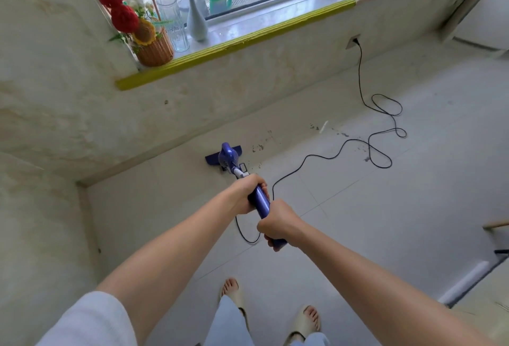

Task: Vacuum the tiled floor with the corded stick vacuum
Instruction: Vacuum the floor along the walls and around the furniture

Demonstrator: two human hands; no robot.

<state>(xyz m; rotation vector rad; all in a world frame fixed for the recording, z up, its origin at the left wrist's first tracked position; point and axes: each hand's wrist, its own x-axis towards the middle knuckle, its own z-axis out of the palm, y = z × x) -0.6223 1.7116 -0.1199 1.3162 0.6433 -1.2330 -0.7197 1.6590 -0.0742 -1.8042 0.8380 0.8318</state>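
I hold a purple corded stick vacuum (pixel 261 200) with both hands. My left hand (pixel 246 194) grips the handle higher up the stick, and my right hand (pixel 276 223) grips its near end. The flat floor head (pixel 223 155) rests on the pale tiled floor (pixel 385 207) close to the wall under the window. Dark crumbs and bits of debris (pixel 327 129) lie scattered along the wall to the right of the head. The black cord (pixel 360 141) loops across the tiles to a wall socket (pixel 354 41).
A windowsill with a yellow edge guard (pixel 234 45) carries a flower basket (pixel 150 39), a glass jar, a white vase (pixel 196 21) and bottles. Walls close in the left corner. My slippered feet (pixel 307 318) stand below. A wooden furniture leg (pixel 495 225) juts in at right.
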